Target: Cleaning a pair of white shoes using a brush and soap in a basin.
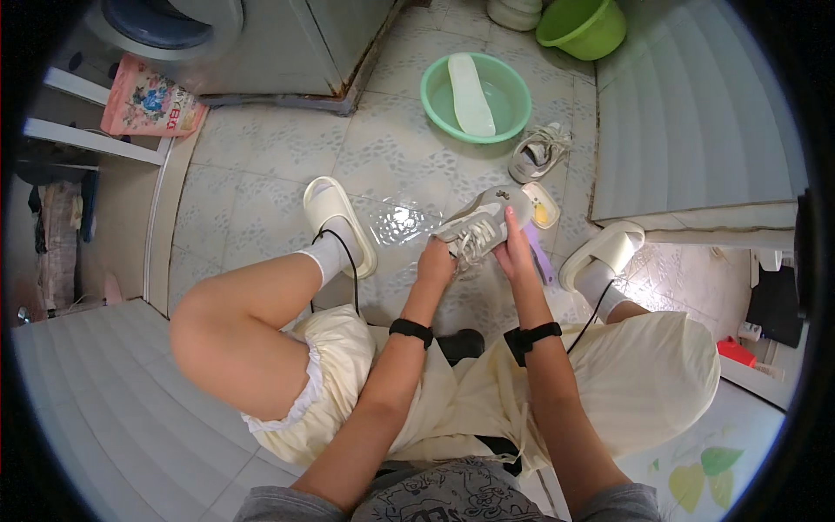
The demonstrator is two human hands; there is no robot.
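Between my knees I hold a grey and white sneaker with cream laces, turned on a slant above the wet floor. My left hand is closed at its heel end, the fingers partly hidden by the shoe. Along its side near the toe, my right hand grips it, one finger lying up against the toe. Just right of the shoe are a small white dish with a yellow piece in it and a purple-handled tool, its head hidden. Beyond them stands a second sneaker.
A mint green basin of water holds a white insole. Farther back are a lime green tub and a washing machine. A pink floral bag stands at left. My feet wear cream slippers on either side.
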